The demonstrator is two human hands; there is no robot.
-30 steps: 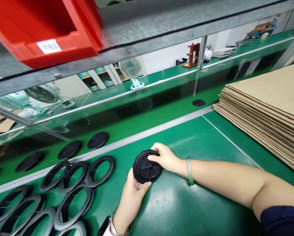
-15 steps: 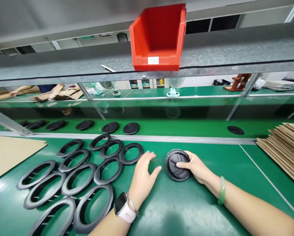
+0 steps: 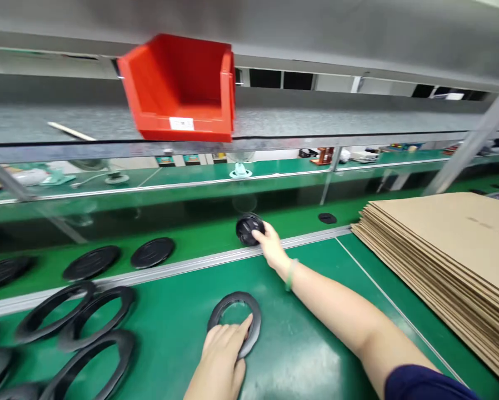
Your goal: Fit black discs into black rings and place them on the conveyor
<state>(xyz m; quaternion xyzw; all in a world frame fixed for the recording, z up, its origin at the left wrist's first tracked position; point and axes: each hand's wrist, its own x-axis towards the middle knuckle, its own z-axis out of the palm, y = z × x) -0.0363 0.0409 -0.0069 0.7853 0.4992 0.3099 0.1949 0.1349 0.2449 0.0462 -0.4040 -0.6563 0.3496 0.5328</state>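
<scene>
Right grip [image 3: 272, 245] holds disc [image 3: 246, 229], left grip [image 3: 222, 355] holds ring [image 3: 255, 311].

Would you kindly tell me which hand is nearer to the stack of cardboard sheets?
Right. The right hand, holding a black disc, is left of the cardboard stack; the left hand, gripping a black ring, is farther left.

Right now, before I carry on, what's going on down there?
A person is working with both hands at a green table. The left hand holds a black ring, while the right hand holds a round black piece out by the metal rail. More black rings lie to the left, black discs lie beyond the rail, and cardboard sheets are stacked at the right.
</scene>
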